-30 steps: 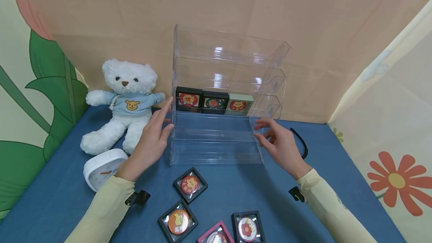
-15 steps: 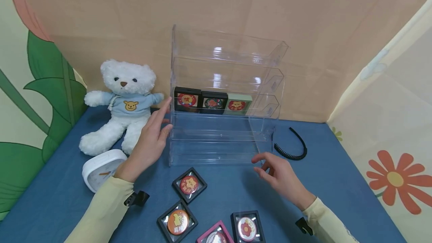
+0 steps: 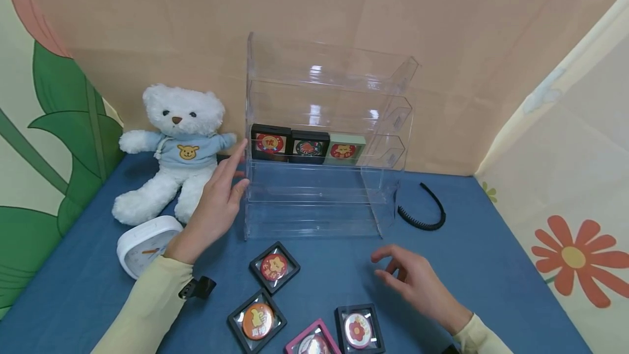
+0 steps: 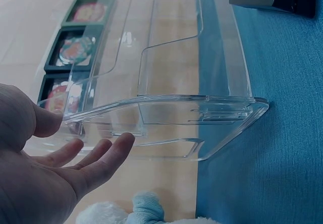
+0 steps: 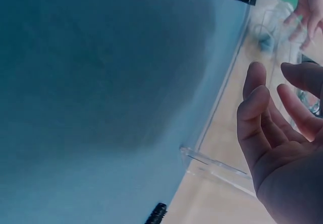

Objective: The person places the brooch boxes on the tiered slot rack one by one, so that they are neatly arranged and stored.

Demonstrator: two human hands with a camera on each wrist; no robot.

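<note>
**Ready for the next pick, as I judge**

My left hand point(image 3: 213, 206), fingers extended, is at the side of the clear rack point(image 3: 319, 195); how firmly it touches, I cannot tell. My right hand point(image 3: 415, 283) holds nothing above the counter point(image 3: 472, 266), its fingers loosely bent. Three small boxes point(image 3: 309, 147) stand side by side on one shelf. In front of the rack lie the red-badge box point(image 3: 274, 266), orange-badge box point(image 3: 257, 322), pink box point(image 3: 313, 343) and flower box point(image 3: 360, 329). The step seems to be reaching for one of these. Next, my right hand should lower and pinch its edges.
</note>
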